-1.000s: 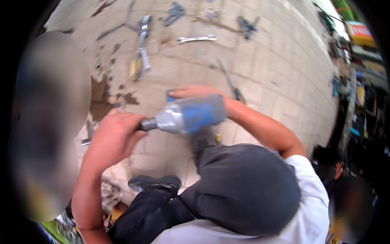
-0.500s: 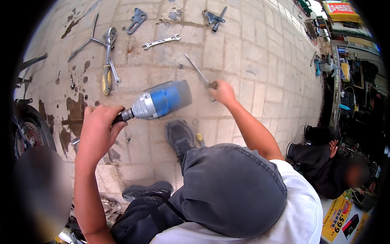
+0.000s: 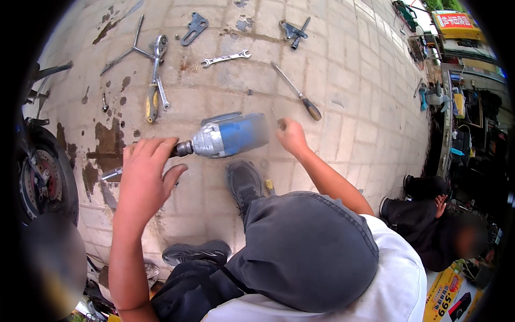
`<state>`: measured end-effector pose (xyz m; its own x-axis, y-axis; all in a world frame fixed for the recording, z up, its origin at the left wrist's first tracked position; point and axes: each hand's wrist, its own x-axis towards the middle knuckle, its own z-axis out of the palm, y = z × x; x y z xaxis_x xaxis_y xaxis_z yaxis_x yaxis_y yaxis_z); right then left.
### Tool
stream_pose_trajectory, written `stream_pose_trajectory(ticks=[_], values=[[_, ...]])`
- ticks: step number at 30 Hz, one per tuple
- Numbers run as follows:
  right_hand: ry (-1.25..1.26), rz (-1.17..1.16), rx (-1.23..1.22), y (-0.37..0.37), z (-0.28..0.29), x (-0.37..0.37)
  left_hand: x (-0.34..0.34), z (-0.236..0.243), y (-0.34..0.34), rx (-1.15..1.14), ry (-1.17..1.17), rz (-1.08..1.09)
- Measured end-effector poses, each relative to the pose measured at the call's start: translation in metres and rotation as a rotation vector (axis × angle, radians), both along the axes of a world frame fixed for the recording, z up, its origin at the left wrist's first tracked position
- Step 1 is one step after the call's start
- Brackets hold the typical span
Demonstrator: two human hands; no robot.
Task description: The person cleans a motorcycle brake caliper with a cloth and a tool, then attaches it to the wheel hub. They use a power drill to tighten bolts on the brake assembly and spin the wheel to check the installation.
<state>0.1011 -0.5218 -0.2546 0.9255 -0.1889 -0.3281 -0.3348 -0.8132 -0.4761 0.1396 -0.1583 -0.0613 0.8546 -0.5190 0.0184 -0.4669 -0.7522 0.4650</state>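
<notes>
The left hand (image 3: 145, 174) wraps the socket end of the blue and silver impact wrench (image 3: 228, 135); its grip is loose, fingers partly spread. The right hand (image 3: 292, 137) is closed at the wrench's rear, where the handle is blurred. Risk: if the drive spins, the left fingers may be caught. A screwdriver (image 3: 298, 92) lies just beyond the right hand on the paving (image 3: 348, 64), and stepping on it could cause a slip.

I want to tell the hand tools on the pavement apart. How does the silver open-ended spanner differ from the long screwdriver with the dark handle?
The silver open-ended spanner is all bare metal, while the long screwdriver with the dark handle has a thin metal shaft ending in a dark brown handle. The spanner is shorter and flat with a jaw at each end; the screwdriver is longer and round. Both lie untouched on the paving stones.
</notes>
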Motion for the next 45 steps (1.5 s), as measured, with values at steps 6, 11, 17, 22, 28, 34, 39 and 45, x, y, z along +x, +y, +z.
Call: stream_pose_trajectory(ticks=[6, 11, 17, 22, 28, 34, 39, 45], values=[[0.346, 0.39, 0.378, 0.042, 0.084, -0.013, -0.046, -0.013, -0.05, -0.199, -0.012, -0.368], [0.543, 0.381, 0.789, 0.072, 0.102, -0.013, -0.071, -0.067, -0.078, -0.073, -0.076, -0.241], [0.599, 0.355, 0.811, 0.045, 0.099, -0.009, -0.095, -0.107, -0.031, 0.012, 0.187, -0.189], [0.026, 0.495, 0.117, -0.018, 0.057, 0.002, -0.136, -0.147, 0.042, 0.182, 0.131, 0.046], [0.033, 0.57, 0.481, 0.055, 0.056, 0.033, -0.136, -0.19, 0.055, 0.081, 0.283, 0.409], [-0.054, 0.769, 0.958, 0.101, 0.044, 0.072, -0.125, -0.221, 0.054, 0.231, 0.41, 0.382], [-0.235, 0.952, 0.628, 0.105, 0.038, 0.071, -0.103, -0.196, 0.068, -0.257, 0.542, 0.808], [-0.031, 0.699, 0.855, 0.146, 0.087, 0.059, -0.074, -0.12, 0.156, -1.802, 0.643, 1.298]])
